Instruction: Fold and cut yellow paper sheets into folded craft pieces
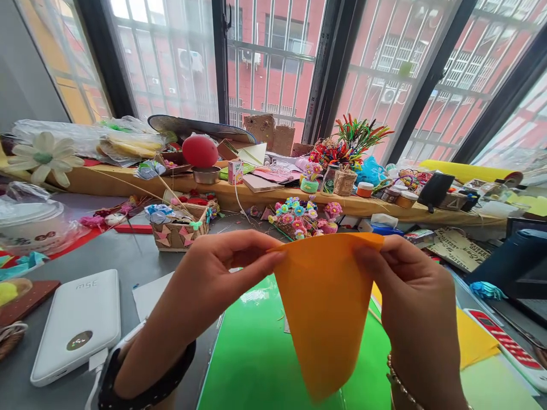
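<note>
An orange sheet of paper (325, 313) hangs between my two hands, curved over along its top edge and narrowing downward. My left hand (226, 265) pinches its upper left corner between thumb and fingers. At the upper right corner my right hand (414, 290) is closed on the same sheet, its thumb in front; some of its fingers are hidden behind the paper. Below the sheet lies a shiny green mat (248, 353) on the grey desk. Yellow-orange paper (474, 339) lies to the right, partly behind my right wrist.
A white power bank (79, 324) with a cable lies at the left. Behind my hands stand a cardboard box (179, 230) and small crocheted flowers (299, 216). A red-and-white strip-shaped object (508, 344) lies at the right. The windowsill holds a red balloon (200, 151) and craft supplies.
</note>
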Tool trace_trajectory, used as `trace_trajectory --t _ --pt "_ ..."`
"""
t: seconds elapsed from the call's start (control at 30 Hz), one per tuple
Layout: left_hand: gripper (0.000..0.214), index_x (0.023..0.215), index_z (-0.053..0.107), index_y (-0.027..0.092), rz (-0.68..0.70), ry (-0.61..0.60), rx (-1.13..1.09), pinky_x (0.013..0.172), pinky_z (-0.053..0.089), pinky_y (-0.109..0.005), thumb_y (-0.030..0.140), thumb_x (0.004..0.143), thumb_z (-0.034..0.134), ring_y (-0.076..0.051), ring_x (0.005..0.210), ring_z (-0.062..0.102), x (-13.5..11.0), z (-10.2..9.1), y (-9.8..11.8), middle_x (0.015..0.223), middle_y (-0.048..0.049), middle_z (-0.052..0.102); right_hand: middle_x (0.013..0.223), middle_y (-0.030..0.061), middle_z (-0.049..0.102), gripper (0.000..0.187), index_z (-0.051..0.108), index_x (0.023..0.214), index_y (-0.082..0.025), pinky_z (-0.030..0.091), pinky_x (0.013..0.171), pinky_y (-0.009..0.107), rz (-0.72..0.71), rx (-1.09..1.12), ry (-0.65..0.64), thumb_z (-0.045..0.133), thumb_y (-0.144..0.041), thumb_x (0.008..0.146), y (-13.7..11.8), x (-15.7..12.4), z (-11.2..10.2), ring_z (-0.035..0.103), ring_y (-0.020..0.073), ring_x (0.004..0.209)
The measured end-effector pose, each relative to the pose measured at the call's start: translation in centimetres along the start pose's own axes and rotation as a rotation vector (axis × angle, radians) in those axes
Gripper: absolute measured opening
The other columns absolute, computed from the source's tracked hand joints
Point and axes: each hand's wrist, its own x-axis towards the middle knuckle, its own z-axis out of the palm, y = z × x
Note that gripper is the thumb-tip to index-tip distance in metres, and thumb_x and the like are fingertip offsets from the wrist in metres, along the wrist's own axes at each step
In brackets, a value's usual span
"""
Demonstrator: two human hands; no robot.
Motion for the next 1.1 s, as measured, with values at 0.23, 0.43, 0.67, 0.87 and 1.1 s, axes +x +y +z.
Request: trace_trajectory --t 0.23,0.43,0.67,0.87,1.1 --pt "0.008 0.071 0.069 0.023 0.182 0.014 0.352 0.055 0.046 -0.015 0.024 0.070 0.061 -0.010 0.058 0.060 -0.1 0.5 -0.1 0.066 0.0037 0.068 0.061 -0.0026 0.066 0.003 0.066 0.063 -0.025 0.046 0.051 0.023 -0.098 -0.138 -0.138 0.065 -0.024 0.065 0.2 -0.4 0.4 0.060 0.0139 0.057" --pt "0.007 0.069 0.069 0.024 0.270 0.059 0.467 0.058 0.044 -0.015 0.024 0.069 0.062 -0.009 0.057 0.059 -0.1 0.8 -0.3 0.064 0.0057 0.068 0.066 -0.0007 0.064 0.002 0.067 0.067 -0.024 0.048 0.056 0.026 -0.213 -0.200 -0.193 0.066 -0.023 0.066 0.4 0.0 0.2 0.059 0.0148 0.061" --pt "0.007 0.073 0.068 0.022 0.311 0.022 0.497 0.060 0.044 -0.013 0.020 0.070 0.062 -0.008 0.062 0.059 -0.2 1.1 -0.3 0.069 0.0055 0.068 0.065 -0.0034 0.066 0.012 0.068 0.066 -0.028 0.046 0.054 0.023 -0.222 -0.187 -0.143 0.066 -0.016 0.066 0.8 -0.5 0.2 0.060 0.0130 0.062" --pt "0.012 0.077 0.067 0.022 0.434 0.060 0.530 0.060 0.044 -0.012 0.016 0.073 0.058 -0.008 0.063 0.059 -0.4 1.5 -0.4 0.073 0.0031 0.067 0.065 -0.0030 0.065 0.013 0.068 0.065 -0.027 0.046 0.058 0.025 -0.312 -0.212 -0.164 0.065 -0.014 0.066 0.4 -0.6 0.3 0.059 0.0136 0.063" --pt "0.011 0.075 0.068 0.020 0.479 0.062 0.580 0.058 0.042 -0.011 0.014 0.073 0.058 -0.005 0.061 0.058 -0.7 1.8 -0.3 0.070 0.0038 0.066 0.063 -0.0025 0.064 0.010 0.065 0.064 -0.024 0.046 0.055 0.024 -0.410 -0.233 -0.150 0.068 -0.013 0.065 0.3 -0.8 0.2 0.057 0.0134 0.062"
